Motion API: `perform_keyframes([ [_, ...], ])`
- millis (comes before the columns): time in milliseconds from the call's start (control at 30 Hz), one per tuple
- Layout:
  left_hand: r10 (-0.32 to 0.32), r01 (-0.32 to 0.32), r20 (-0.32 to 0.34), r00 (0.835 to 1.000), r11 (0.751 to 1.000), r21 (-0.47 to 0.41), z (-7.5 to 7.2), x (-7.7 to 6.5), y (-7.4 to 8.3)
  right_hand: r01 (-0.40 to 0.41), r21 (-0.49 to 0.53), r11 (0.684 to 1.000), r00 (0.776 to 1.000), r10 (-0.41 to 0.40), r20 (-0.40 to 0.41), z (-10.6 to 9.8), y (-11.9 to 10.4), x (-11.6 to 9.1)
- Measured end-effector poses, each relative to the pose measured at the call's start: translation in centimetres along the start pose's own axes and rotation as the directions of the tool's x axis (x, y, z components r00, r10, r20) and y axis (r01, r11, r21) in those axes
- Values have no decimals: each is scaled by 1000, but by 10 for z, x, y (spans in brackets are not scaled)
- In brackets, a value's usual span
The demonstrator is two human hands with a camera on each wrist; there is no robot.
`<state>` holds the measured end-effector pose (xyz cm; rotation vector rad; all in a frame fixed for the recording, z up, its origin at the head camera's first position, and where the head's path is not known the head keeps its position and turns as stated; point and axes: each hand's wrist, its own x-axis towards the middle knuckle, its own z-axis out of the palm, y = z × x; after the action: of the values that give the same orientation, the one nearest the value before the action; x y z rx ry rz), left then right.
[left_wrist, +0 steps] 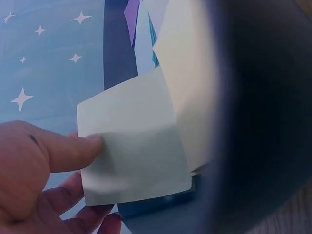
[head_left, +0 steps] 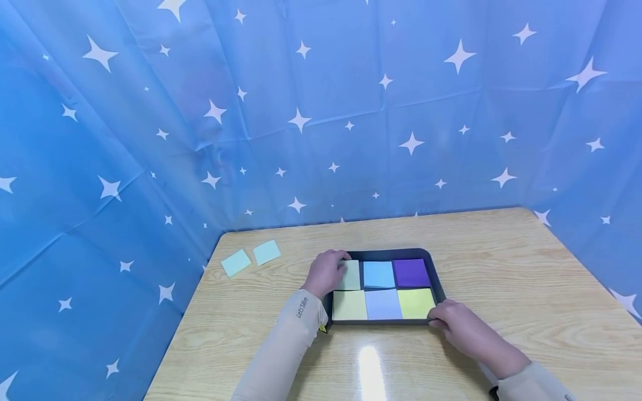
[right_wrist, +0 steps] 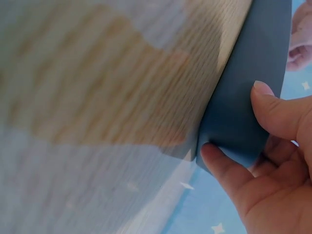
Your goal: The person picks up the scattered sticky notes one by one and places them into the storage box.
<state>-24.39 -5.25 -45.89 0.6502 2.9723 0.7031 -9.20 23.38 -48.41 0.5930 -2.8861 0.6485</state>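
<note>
A dark shallow tray [head_left: 386, 255] lies on the table with square sticky notes in two rows. Its back row has pale green, light blue [head_left: 378, 274] and purple [head_left: 411, 273]; the front row has cream [head_left: 349, 305], lavender [head_left: 383, 304] and yellow [head_left: 416, 303]. At the back left corner, my left hand [head_left: 326, 272] pinches the pale green sticky note [left_wrist: 131, 146] between thumb and fingers, seen close in the left wrist view. My right hand [head_left: 456, 323] grips the tray's front right corner, thumb on its dark wall [right_wrist: 234, 107].
Two pale mint notes, one nearer [head_left: 236, 263] and one farther [head_left: 267, 252], lie at the table's back left. A small yellow and black item [head_left: 323, 328] shows beside the left sleeve. A blue star-patterned curtain [head_left: 351, 111] hangs behind the wooden table [head_left: 526, 267].
</note>
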Motion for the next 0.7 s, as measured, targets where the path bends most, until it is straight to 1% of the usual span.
perform_keyframes([
  [100, -3, 3, -6, 1000, 1000, 2, 0, -1, 0, 4, 1, 1000, 1000, -4, 0, 0, 1, 0],
  [300, -21, 20, -24, 999, 999, -39, 0, -3, -2, 2, -8, 1000, 1000, -2, 0, 1, 1, 1],
  [433, -33, 32, -17, 999, 998, -57, 1, -4, -5, 2, -12, 1000, 1000, -2, -3, 1, 0, 0],
  [533, -28, 27, -14, 1000, 998, -58, 2, -4, -8, 4, -10, 1000, 1000, -4, -5, 1, 0, 0],
  [700, -31, 29, -32, 999, 997, -76, 3, -4, -15, 0, -6, 1000, 1000, 0, 6, 0, 0, 1],
])
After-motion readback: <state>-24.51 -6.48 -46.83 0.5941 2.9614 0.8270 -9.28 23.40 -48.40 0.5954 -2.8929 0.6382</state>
